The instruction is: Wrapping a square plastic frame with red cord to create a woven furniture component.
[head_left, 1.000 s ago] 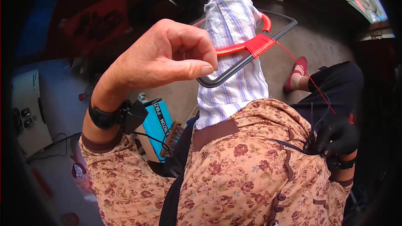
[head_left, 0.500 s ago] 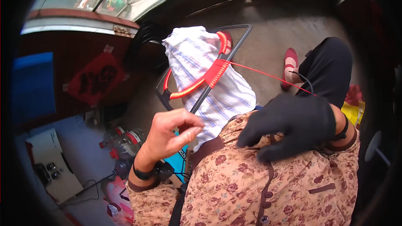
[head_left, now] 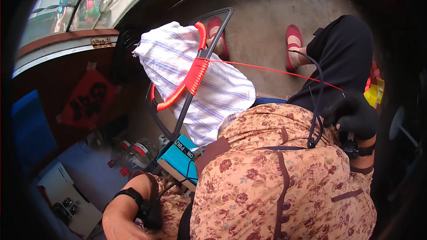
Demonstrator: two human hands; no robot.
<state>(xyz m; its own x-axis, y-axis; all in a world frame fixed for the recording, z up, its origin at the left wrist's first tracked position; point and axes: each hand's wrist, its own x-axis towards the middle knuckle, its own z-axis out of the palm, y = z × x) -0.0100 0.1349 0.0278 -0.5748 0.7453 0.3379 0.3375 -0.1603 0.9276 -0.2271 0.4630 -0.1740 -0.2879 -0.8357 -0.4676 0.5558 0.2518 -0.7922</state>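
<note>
My right hand (head_left: 358, 118), in a black glove with a pale fingertip showing, is curled closed over my right thigh. What its fingers hold is hidden. A taut red cord (head_left: 275, 68) runs to the glove's upper edge from a red-wound curved hoop (head_left: 195, 75). The hoop lies against a black frame (head_left: 181, 118), over a white cloth with blue stripes (head_left: 224, 91) across my left leg. A black cable (head_left: 319, 84) loops beside the right hand. My bare left hand (head_left: 122, 230) is at the lower left edge, its fingers out of sight, away from the hoop.
A turquoise box (head_left: 180, 151) stands by my left side, near plastic bottles with red caps (head_left: 138, 153). Left of them is a pale box (head_left: 73, 200) with small black devices on it. A white round object on a stem (head_left: 396, 123) is at the right.
My left hand has dropped from beside the cloth to the lower left edge. My right hand has moved right, off my front, and curled. The view has shifted, and the black cable shows more fully.
</note>
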